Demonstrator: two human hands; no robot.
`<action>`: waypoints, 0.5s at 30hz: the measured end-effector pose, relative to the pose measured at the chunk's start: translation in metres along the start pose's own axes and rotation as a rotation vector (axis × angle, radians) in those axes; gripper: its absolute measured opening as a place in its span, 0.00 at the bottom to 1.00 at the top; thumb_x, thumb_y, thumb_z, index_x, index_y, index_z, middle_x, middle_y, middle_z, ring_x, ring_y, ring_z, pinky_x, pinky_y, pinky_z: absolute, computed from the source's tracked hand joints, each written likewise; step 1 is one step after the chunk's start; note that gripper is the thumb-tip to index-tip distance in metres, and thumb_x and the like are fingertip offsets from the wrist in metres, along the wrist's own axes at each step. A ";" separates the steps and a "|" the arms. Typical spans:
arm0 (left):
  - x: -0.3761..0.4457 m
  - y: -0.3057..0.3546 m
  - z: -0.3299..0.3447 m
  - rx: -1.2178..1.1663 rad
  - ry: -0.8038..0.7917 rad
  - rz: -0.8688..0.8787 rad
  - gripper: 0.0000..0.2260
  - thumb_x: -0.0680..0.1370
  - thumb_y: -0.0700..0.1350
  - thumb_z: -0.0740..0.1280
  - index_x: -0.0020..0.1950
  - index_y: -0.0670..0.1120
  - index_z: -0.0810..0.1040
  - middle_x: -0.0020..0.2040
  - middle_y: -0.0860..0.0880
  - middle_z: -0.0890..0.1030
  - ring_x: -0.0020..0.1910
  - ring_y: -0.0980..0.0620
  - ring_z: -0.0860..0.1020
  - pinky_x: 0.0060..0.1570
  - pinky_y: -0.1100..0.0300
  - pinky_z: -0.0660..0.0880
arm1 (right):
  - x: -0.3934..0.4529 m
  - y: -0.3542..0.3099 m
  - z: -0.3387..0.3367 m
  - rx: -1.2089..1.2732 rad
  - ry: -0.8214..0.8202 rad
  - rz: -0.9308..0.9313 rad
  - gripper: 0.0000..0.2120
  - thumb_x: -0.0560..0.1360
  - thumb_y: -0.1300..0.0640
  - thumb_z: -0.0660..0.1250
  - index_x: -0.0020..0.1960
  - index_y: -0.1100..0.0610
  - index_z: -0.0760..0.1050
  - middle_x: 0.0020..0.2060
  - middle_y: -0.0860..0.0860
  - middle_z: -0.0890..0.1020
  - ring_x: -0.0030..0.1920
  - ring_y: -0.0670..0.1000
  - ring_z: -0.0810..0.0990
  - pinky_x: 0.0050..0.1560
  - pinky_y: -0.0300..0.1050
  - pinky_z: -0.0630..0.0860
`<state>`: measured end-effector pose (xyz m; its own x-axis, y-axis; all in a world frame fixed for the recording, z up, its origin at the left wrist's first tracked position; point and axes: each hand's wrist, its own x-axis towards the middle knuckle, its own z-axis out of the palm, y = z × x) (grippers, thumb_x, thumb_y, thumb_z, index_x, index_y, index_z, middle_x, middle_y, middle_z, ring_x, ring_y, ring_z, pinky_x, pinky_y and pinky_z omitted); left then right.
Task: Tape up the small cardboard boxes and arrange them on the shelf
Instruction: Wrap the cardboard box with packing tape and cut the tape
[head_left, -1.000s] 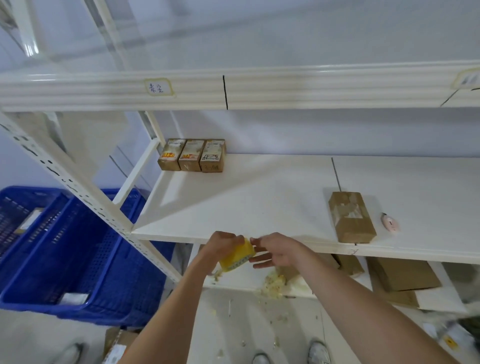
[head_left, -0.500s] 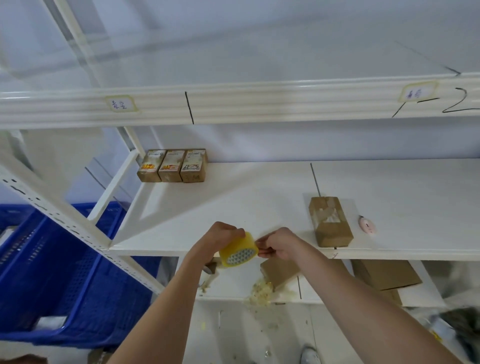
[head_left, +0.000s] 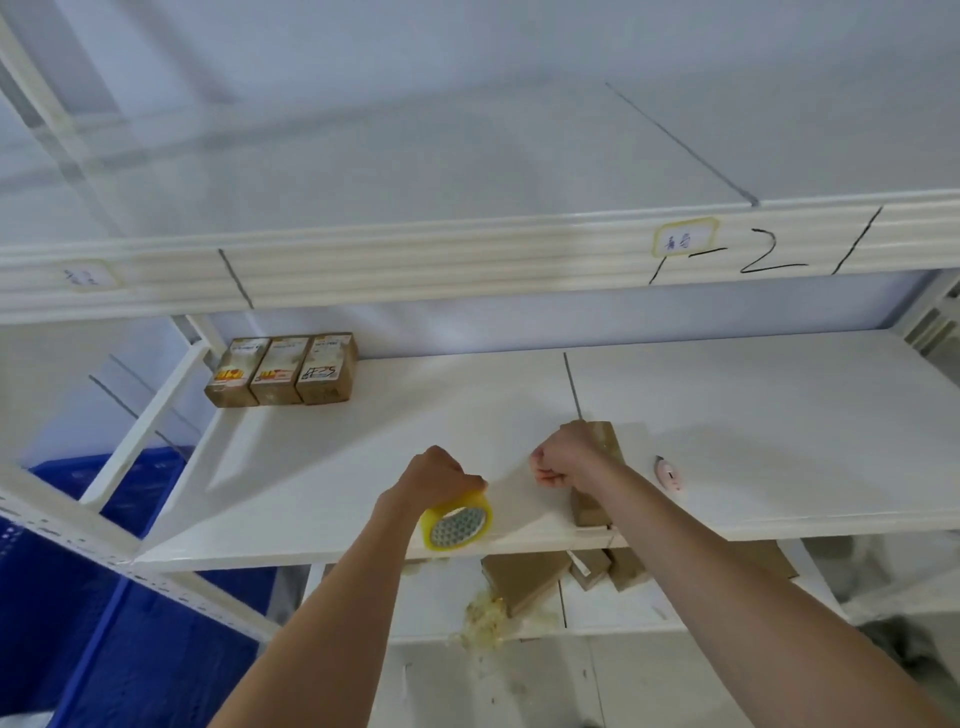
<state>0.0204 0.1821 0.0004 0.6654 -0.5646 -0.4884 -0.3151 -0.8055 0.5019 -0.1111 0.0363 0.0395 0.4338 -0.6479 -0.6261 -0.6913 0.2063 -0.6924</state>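
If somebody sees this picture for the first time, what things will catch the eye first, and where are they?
Most striking are the two hands in the centre: the left hand grips a yellow tape roll, and the right hand pinches a clear strip pulled from it. Behind the right hand a brown box lies on the white shelf; three taped boxes stand in the shelf's back left corner.

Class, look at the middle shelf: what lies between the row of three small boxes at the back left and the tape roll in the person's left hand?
In the head view, only bare white shelf board lies between the three boxes and the tape roll.
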 end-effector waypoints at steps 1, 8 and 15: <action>0.003 0.007 0.002 0.017 0.010 0.002 0.20 0.63 0.66 0.74 0.41 0.51 0.82 0.42 0.52 0.82 0.39 0.54 0.81 0.38 0.60 0.77 | 0.002 -0.003 -0.009 -0.027 0.040 -0.011 0.20 0.73 0.78 0.52 0.34 0.54 0.62 0.22 0.51 0.65 0.19 0.48 0.61 0.25 0.37 0.62; 0.016 0.058 0.012 -0.160 0.020 0.064 0.20 0.68 0.65 0.75 0.34 0.48 0.80 0.36 0.51 0.79 0.38 0.51 0.79 0.37 0.60 0.73 | 0.016 -0.003 -0.076 -0.033 0.045 -0.066 0.15 0.67 0.78 0.63 0.33 0.59 0.67 0.36 0.58 0.76 0.32 0.55 0.76 0.42 0.47 0.77; 0.025 0.098 0.016 -0.372 -0.046 0.164 0.15 0.75 0.47 0.75 0.29 0.50 0.78 0.33 0.51 0.76 0.39 0.49 0.74 0.42 0.58 0.69 | 0.032 0.006 -0.141 0.215 -0.153 -0.056 0.03 0.79 0.72 0.63 0.48 0.68 0.74 0.43 0.62 0.77 0.42 0.62 0.81 0.54 0.59 0.81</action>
<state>-0.0043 0.0864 0.0258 0.5926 -0.6947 -0.4077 -0.1428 -0.5888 0.7956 -0.1832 -0.0863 0.0659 0.5617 -0.5475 -0.6203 -0.5325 0.3346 -0.7775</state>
